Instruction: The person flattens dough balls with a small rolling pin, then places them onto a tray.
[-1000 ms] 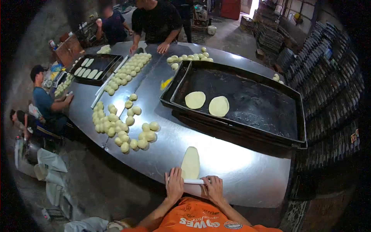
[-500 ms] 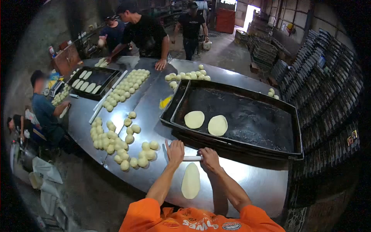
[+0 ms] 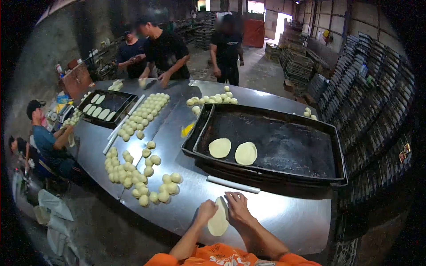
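A flattened oval of dough [image 3: 217, 223] lies on the metal table close to my body. My left hand [image 3: 207, 210] is closed at its upper left edge, fingers curled on the dough. On the other side, my right hand [image 3: 238, 205] is open, its fingers apart and bent beside the dough's upper right edge. Just beyond both hands rests a white rolling pin [image 3: 233, 184], with neither hand on it. Two flat dough rounds [image 3: 219, 148] sit in the large dark baking tray [image 3: 284, 172] past the pin.
Several dough balls [image 3: 126, 170] cover the table to the left, with more [image 3: 213, 99] behind the tray. A smaller tray [image 3: 108, 106] holds dough ovals by a long white rod [image 3: 116, 135]. Co-workers [image 3: 166, 53] stand around the table. Stacked trays [image 3: 377, 115] rise at right.
Both hands have let go of the rolling pin and come back toward my body to the flattened dough. The pin now lies near the tray. A co-worker at the back has come closer.
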A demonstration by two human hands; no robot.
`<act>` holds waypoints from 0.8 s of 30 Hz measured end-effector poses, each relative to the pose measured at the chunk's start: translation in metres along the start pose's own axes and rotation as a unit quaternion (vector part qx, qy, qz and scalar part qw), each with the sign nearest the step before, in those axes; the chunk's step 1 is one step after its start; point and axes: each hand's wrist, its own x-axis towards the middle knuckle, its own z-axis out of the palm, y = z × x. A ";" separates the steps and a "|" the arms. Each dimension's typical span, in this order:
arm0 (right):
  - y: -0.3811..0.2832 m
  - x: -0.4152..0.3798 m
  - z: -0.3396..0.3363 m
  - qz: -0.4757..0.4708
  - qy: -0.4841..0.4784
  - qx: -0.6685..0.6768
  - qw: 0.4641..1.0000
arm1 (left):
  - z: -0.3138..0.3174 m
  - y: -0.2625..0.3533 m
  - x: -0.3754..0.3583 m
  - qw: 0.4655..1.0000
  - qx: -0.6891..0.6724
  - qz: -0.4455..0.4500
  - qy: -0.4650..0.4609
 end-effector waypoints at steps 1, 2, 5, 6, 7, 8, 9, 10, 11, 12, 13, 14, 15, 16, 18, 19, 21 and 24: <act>-0.003 -0.007 0.008 0.025 0.007 0.027 0.999 | -0.016 0.005 0.001 1.000 0.003 -0.004 0.000; -0.004 -0.015 0.015 0.051 0.012 0.052 0.997 | -0.029 0.011 -0.001 0.997 -0.026 0.016 -0.074; -0.001 -0.016 0.006 0.011 -0.038 0.045 0.998 | -0.041 0.010 -0.030 0.975 -0.105 0.073 -0.179; 0.002 -0.017 0.004 0.014 -0.039 0.049 0.998 | -0.042 0.006 -0.040 0.959 -0.152 0.109 -0.212; 0.008 -0.019 0.004 -0.018 -0.070 0.066 0.995 | -0.036 -0.003 -0.047 0.939 -0.225 0.069 -0.250; 0.014 -0.021 0.005 -0.050 -0.101 0.084 0.990 | -0.027 -0.012 -0.053 0.939 -0.223 0.062 -0.254; 0.014 -0.020 0.005 0.078 -0.192 0.306 0.929 | -0.019 -0.020 -0.060 0.901 -0.380 0.000 -0.211; 0.012 -0.028 0.006 0.084 -0.192 0.315 0.926 | -0.012 -0.029 -0.065 0.834 -0.524 -0.064 -0.159; 0.008 -0.039 0.005 0.194 -0.205 0.503 0.817 | -0.007 -0.037 -0.066 0.781 -0.597 -0.019 -0.183; -0.003 -0.045 -0.005 0.291 -0.204 0.661 0.661 | -0.004 -0.034 -0.070 0.783 -0.592 -0.029 -0.187; -0.023 -0.042 -0.032 0.305 -0.192 0.688 0.630 | -0.004 -0.024 -0.069 0.768 -0.617 -0.042 -0.168; -0.036 -0.039 -0.055 0.309 -0.184 0.692 0.626 | -0.006 -0.014 -0.064 0.750 -0.642 -0.053 -0.149; -0.044 -0.035 -0.077 0.327 -0.144 0.675 0.646 | -0.011 -0.004 -0.052 0.761 -0.625 -0.015 -0.174; -0.043 -0.029 -0.093 0.346 -0.104 0.655 0.664 | -0.022 0.014 -0.039 0.808 -0.566 0.003 -0.164; -0.019 -0.017 -0.122 0.281 -0.016 0.584 0.761 | -0.062 0.096 -0.029 0.877 -0.454 0.022 -0.155; -0.005 -0.006 -0.147 0.240 0.008 0.542 0.805 | -0.069 0.122 -0.007 0.898 -0.392 0.140 -0.143; 0.028 0.019 -0.190 0.206 0.046 0.515 0.831 | -0.083 0.177 0.033 0.914 -0.273 0.270 -0.133; 0.062 0.049 -0.244 0.244 0.094 0.533 0.805 | -0.074 0.247 0.092 0.891 -0.246 0.350 -0.150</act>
